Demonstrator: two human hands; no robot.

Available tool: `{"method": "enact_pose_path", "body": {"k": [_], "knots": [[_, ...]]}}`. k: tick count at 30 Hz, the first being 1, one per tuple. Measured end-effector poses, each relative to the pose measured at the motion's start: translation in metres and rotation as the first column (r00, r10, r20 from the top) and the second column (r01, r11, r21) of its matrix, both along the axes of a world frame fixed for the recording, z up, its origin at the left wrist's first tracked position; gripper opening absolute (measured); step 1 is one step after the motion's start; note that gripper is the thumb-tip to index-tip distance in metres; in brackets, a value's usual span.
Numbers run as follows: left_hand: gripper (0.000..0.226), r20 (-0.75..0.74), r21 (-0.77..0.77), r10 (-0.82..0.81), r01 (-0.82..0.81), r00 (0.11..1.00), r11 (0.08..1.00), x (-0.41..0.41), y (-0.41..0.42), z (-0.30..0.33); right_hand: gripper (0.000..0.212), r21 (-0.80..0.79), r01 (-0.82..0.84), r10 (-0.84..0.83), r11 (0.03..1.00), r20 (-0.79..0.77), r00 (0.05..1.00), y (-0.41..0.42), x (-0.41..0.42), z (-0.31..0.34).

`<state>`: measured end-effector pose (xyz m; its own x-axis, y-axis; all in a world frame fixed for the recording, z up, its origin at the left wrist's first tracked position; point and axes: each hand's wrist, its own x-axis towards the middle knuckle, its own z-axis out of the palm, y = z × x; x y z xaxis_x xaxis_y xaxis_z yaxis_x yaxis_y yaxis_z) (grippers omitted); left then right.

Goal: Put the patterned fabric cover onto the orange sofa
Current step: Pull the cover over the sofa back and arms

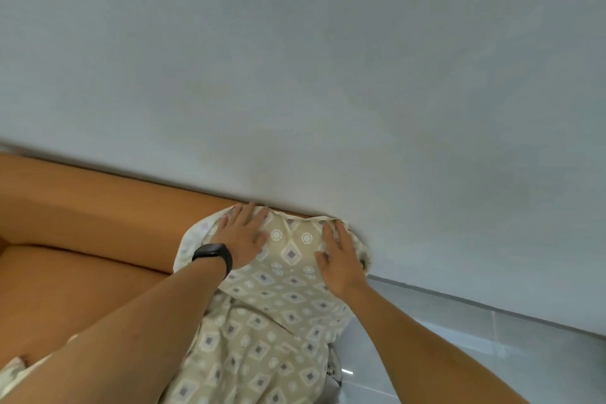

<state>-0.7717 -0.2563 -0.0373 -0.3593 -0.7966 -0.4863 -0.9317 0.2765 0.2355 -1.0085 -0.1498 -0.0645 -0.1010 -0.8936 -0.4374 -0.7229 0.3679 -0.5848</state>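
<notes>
The patterned fabric cover (282, 298) lies over the end of the orange sofa (82, 226), up against the wall (295, 59). It looks thin, soft and light, so it may slip and wrinkle. Your left hand (242, 239) and right hand (341, 256) press it flat, fingers straight, gripping nothing. Take hold at its hem near the wall.

Sofa end (98, 223) (under the cover (278, 321)) hidden from view
</notes>
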Motion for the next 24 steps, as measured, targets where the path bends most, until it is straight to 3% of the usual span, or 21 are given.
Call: {"method": "enact_pose_path", "body": {"k": [3,5,8,10,12,13,14,15,17,19,21,24], "knots": [[0.059,-0.028,-0.066,0.071,-0.073,0.997,0.995,-0.007,-0.008,0.001,0.050,-0.170,0.139,-0.156,0.976,-0.086,0.984,-0.009,-0.001,0.003],[0.050,-0.027,-0.219,0.151,-0.153,0.988,0.964,-0.011,-0.005,0.005,0.035,-0.276,0.061,-0.141,0.959,-0.278,0.950,-0.013,0.000,0.007],[0.044,-0.009,-0.398,0.299,-0.278,0.954,0.874,-0.012,0.011,0.005,0.030,-0.247,-0.027,-0.033,0.969,-0.236,0.971,-0.017,0.003,0.011],[0.047,-0.121,-0.323,0.479,-0.490,0.870,0.809,-0.011,0.023,-0.001,0.031,-0.194,-0.066,0.027,0.979,-0.197,0.980,-0.021,0.003,0.012],[0.054,-0.226,-0.200,0.671,-0.708,0.706,0.677,-0.006,0.033,-0.004,0.024,-0.185,-0.101,0.059,0.978,-0.219,0.974,-0.027,0.003,0.013],[0.055,-0.245,-0.194,0.699,-0.741,0.672,0.643,-0.001,0.035,-0.005,0.021,-0.184,-0.124,0.076,0.975,-0.249,0.965,-0.029,0.004,0.014],[0.052,-0.245,-0.245,0.655,-0.699,0.715,0.672,0.006,0.036,-0.008,0.019,-0.204,-0.159,0.096,0.966,-0.289,0.952,-0.031,0.006,0.013],[0.046,-0.224,-0.324,0.533,-0.578,0.816,0.749,0.014,0.033,-0.010,0.021,-0.230,-0.205,0.123,0.951,-0.325,0.938,-0.032,0.007,0.011],[0.042,-0.118,-0.376,0.190,-0.221,0.975,0.900,0.026,0.019,-0.016,0.042,-0.237,-0.251,0.161,0.939,-0.343,0.925,-0.032,0.009,0.007],[0.051,-0.094,-0.251,0.069,-0.091,0.993,0.964,0.023,0.003,-0.020,0.062,-0.229,-0.223,0.141,0.948,-0.327,0.935,-0.029,0.012,-0.002],[0.060,-0.059,-0.161,0.109,-0.118,0.992,0.980,0.012,-0.005,-0.021,0.068,-0.239,-0.186,0.097,0.953,-0.341,0.935,-0.029,0.014,-0.007],[0.060,-0.015,-0.183,0.114,-0.115,0.993,0.976,0.003,-0.008,-0.014,0.070,-0.223,-0.146,0.058,0.964,-0.359,0.932,-0.034,0.018,-0.011]]}}
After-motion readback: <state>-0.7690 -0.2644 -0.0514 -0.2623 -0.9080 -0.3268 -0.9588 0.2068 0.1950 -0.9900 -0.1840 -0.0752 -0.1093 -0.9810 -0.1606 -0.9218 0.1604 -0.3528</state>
